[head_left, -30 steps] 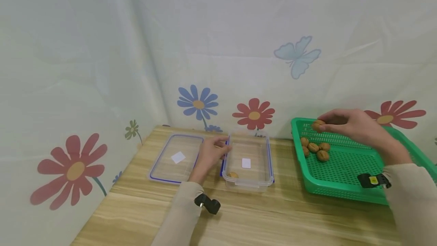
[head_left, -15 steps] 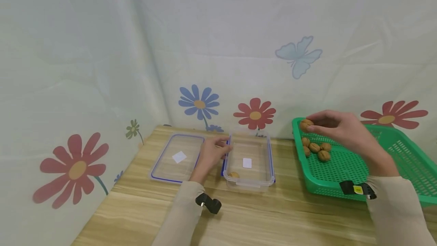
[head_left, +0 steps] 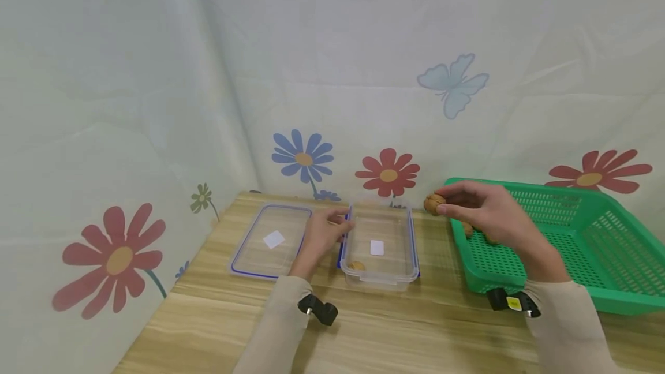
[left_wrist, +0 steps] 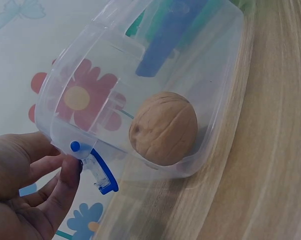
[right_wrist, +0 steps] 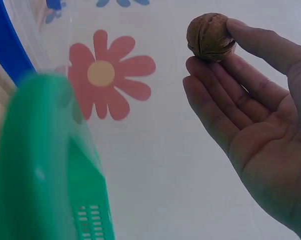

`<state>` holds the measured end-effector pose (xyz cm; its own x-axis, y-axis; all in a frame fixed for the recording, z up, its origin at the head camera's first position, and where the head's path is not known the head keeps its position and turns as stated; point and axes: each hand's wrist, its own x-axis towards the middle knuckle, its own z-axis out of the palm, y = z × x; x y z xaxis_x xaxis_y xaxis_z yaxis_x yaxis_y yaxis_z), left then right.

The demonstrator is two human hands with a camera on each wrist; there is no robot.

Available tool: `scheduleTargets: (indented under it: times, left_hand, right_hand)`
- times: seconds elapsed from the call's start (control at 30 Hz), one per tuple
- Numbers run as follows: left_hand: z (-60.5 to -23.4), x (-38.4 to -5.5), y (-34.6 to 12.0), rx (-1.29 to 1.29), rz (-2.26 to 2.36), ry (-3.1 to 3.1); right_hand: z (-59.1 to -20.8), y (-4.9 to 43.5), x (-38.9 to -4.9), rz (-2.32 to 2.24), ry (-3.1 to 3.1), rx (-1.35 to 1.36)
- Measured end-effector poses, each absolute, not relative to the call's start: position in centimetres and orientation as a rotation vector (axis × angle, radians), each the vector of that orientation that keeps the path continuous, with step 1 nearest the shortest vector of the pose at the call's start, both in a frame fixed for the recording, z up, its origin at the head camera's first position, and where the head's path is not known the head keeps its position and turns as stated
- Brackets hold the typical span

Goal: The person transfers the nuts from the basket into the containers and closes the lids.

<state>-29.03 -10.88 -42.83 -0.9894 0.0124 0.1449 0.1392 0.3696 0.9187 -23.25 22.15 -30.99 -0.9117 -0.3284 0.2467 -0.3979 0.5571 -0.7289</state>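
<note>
Thumb and fingertips of my right hand point(head_left: 490, 212) pinch a walnut point(head_left: 434, 204), held up at the left rim of the green basket point(head_left: 618, 298). The right wrist view shows this walnut point(right_wrist: 210, 37) between thumb and fingertips. My left hand point(head_left: 319, 236) grips the left edge of a clear plastic container point(head_left: 381, 277); close up, its fingers are by a blue side latch point(left_wrist: 105, 172). Inside, another walnut point(left_wrist: 164, 128) lies in the near left corner. More walnuts point(head_left: 467, 228) sit in the basket, partly hidden behind my right hand.
A clear lid point(head_left: 280, 219) with a blue seal lies flat left of the container. Wood-grain tabletop point(head_left: 395, 328) runs beneath everything. Behind stands a white curtain point(head_left: 363, 45) printed with flowers and a butterfly.
My right hand has carried the walnut leftward from above the basket to just past its left rim, lowering slightly. My left hand stays at the container.
</note>
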Motion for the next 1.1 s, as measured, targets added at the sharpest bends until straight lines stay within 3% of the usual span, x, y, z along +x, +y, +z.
scheduleTargets:
  times: [1.1]
  left_hand:
    - [-43.1,-29.2,-10.9,-0.139,-1.696,-2.502]
  right_hand:
    - [-36.0,15.8,-24.0,1.436,-2.699,0.987]
